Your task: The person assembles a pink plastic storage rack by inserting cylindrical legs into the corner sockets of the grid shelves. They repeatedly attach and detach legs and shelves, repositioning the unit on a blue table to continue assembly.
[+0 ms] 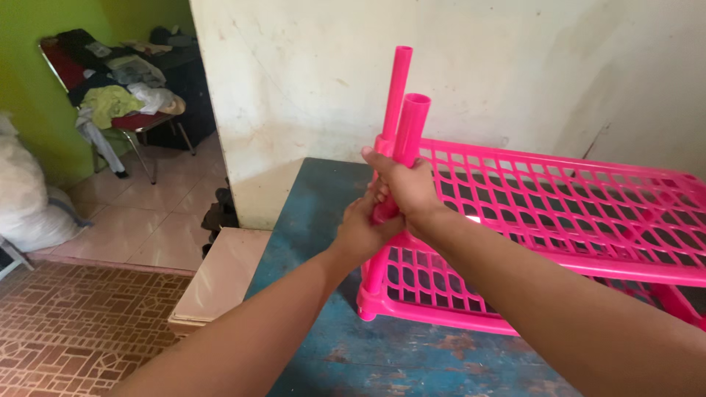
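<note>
We see a worn blue counter (346,353) under our fingers, bearing a pink plastic rack (559,213) that spreads off to their right. At its near corner our right hand (403,187) is clenched around a pink tube (407,132), our left hand (362,228) gripping just below it.
</note>
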